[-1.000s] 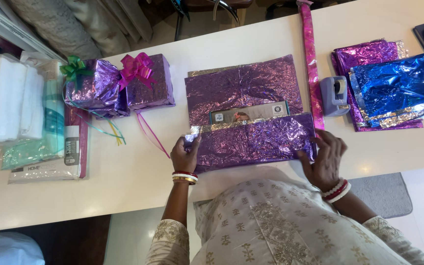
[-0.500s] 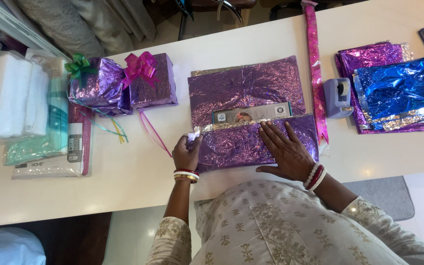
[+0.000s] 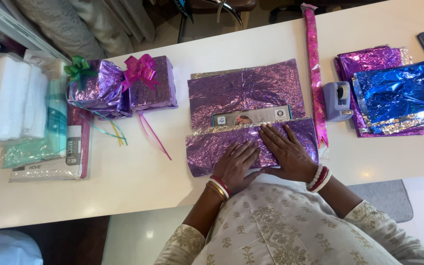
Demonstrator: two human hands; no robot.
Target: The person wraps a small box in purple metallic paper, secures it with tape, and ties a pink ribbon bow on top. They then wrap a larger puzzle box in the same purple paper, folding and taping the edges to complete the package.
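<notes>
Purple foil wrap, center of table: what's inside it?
Between the two flaps of the purple foil wrap a strip of a flat printed box shows. The rest is covered by foil, and the left hand and right hand press the near flap.

The person wears a cream-coloured tunic with small leaf-like motifs in a dull gold tone, spread evenly over the cloth, and a denser embroidered band that runs down the middle of the chest. The sleeves end around the elbow, with the same pattern on them. The left hand [image 3: 239, 164] has at its wrist a red bangle, a white one and a gold one. The right hand [image 3: 286, 152] has at its wrist white beaded bangles with a red bangle between them.
</notes>
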